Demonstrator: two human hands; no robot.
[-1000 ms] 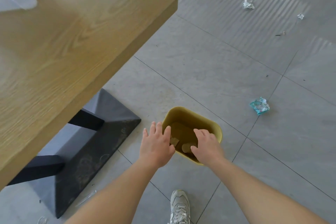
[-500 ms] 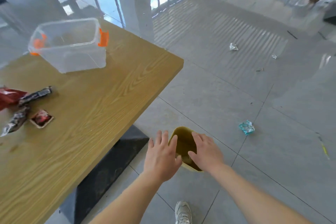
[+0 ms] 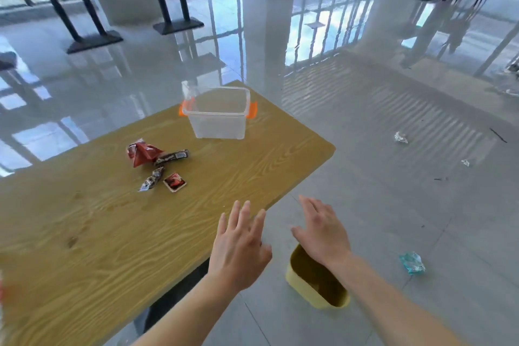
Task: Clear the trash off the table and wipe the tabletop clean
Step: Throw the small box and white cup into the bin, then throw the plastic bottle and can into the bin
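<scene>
A wooden table fills the left of the view. On it lie a crumpled red wrapper, two dark snack wrappers and a small red packet, grouped near the middle. My left hand hovers open over the table's near right edge, holding nothing. My right hand is open and empty above the yellow trash bin, which stands on the floor beside the table.
A clear plastic box with orange latches stands at the table's far corner. Crumpled litter lies on the grey tiled floor: a blue wrapper and white scraps. Other tables stand far behind.
Both hands have lifted out of the bin and spread open. The view has swung up from the floor to the tabletop, bringing the wrappers and the clear box into sight.
</scene>
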